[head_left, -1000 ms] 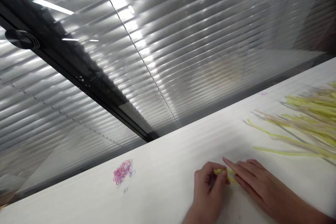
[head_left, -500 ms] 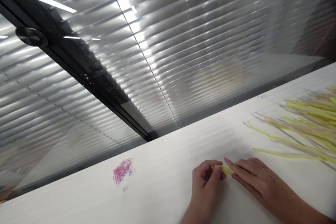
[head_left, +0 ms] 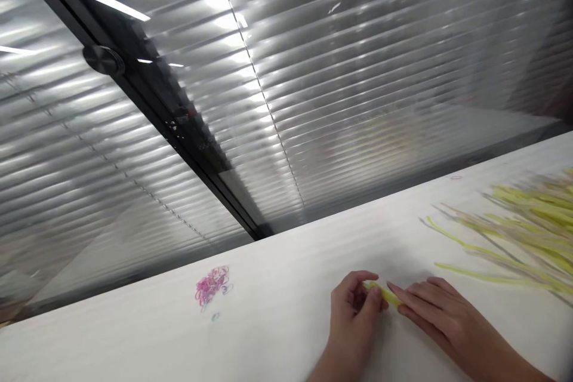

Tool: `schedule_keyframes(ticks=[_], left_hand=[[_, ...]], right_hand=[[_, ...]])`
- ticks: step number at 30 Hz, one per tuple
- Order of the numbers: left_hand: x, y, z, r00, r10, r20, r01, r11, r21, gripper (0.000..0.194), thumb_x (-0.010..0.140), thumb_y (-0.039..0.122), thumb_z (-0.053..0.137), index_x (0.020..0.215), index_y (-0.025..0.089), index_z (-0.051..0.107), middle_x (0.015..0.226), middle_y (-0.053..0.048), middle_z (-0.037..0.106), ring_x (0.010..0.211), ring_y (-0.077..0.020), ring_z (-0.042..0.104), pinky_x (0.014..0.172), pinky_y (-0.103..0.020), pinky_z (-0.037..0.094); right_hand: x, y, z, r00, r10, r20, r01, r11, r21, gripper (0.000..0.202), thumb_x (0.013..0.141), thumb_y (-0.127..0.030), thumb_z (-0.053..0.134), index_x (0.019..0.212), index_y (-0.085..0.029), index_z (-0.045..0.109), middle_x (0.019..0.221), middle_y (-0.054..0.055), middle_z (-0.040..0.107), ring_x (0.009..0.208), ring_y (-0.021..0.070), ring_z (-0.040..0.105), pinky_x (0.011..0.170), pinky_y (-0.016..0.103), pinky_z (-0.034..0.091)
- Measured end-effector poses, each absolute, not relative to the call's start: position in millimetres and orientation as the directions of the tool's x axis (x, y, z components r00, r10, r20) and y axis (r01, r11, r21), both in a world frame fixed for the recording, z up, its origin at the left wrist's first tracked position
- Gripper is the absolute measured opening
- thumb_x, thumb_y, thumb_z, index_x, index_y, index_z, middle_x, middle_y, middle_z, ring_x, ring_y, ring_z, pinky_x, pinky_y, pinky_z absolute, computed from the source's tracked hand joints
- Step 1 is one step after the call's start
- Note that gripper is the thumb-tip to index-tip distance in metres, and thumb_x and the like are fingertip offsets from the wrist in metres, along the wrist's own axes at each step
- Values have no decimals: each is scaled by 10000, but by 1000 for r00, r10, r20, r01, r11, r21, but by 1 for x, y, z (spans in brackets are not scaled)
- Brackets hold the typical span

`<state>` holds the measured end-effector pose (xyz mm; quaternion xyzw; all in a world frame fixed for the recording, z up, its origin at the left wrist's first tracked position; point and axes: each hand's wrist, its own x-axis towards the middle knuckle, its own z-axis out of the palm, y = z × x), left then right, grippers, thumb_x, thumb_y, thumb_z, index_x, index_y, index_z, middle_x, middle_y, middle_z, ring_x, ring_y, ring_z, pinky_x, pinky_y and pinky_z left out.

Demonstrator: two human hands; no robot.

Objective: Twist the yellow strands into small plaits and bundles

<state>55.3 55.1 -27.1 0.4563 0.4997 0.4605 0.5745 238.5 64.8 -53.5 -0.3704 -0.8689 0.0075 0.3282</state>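
My left hand (head_left: 356, 316) is curled, with thumb and fingers pinching one end of a short yellow strip piece (head_left: 390, 297), which looks folded or bundled. From the right, my right hand (head_left: 441, 316) grips its other end between thumb and fingers, those fingers lying fairly straight. Part of the piece is hidden inside my left hand. To the right of both hands lies a loose pile of long, thin yellow and tan strips (head_left: 537, 227), a few ends sticking out toward me. Small pink and purple loops, like rubber bands (head_left: 212, 287), sit heaped to the left.
A single greenish loop (head_left: 215, 316) lies below the heap, and another faint pinkish loop (head_left: 455, 178) near the far edge. The white table (head_left: 277, 292) ends at a glass partition with blinds (head_left: 358, 71), crossed by a dark frame bar (head_left: 179, 143).
The view has shifted slightly. My hands remain around the yellow piece, with a little more of it showing between them.
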Motion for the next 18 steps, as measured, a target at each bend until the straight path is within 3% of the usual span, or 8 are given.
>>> schedule_keyframes(ticks=[11, 18], left_hand=[[57, 55, -31, 66, 987, -147, -156, 156, 975, 300, 771, 409, 627, 859, 123, 606, 633, -17, 575, 648, -126, 567, 636, -253, 432], [57, 56, -28, 38, 985, -167, -199, 171, 965, 295, 764, 396, 640, 833, 112, 605, 612, -13, 567, 633, -122, 562, 626, -247, 422]], right_hand=[[242, 68, -53, -570, 582, 581, 629, 763, -147, 284, 923, -261, 427, 1133, -266, 617, 824, 11, 701, 710, 119, 638, 776, 296, 455], [240, 66, -55, -615, 558, 557, 639, 766, -62, 314, 936, -245, 400, 1211, -220, 548, 842, 15, 691, 737, 118, 627, 817, 309, 419]])
